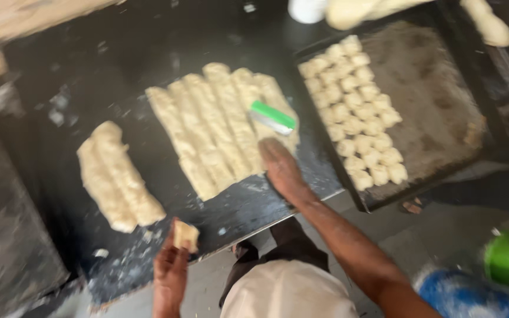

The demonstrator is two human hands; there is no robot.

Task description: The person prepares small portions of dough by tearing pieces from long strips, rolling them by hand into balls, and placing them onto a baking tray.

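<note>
My left hand (171, 265) holds a small piece of dough (185, 234) at the near edge of the dark work table (125, 53). My right hand (281, 165) lies flat and open on the table, its fingertips against the near end of a row of long dough rolls (213, 123). A scraper with a green handle (273, 117) rests on the right side of those rolls, just beyond my right hand. Two more dough rolls (116, 176) lie apart to the left.
A dark baking tray (437, 112) on the right holds several small cut dough pieces (354, 112) in rows along its left side. More dough shapes (490, 23) show at the top right. A green and blue object (490, 277) sits low right. The frame is blurred.
</note>
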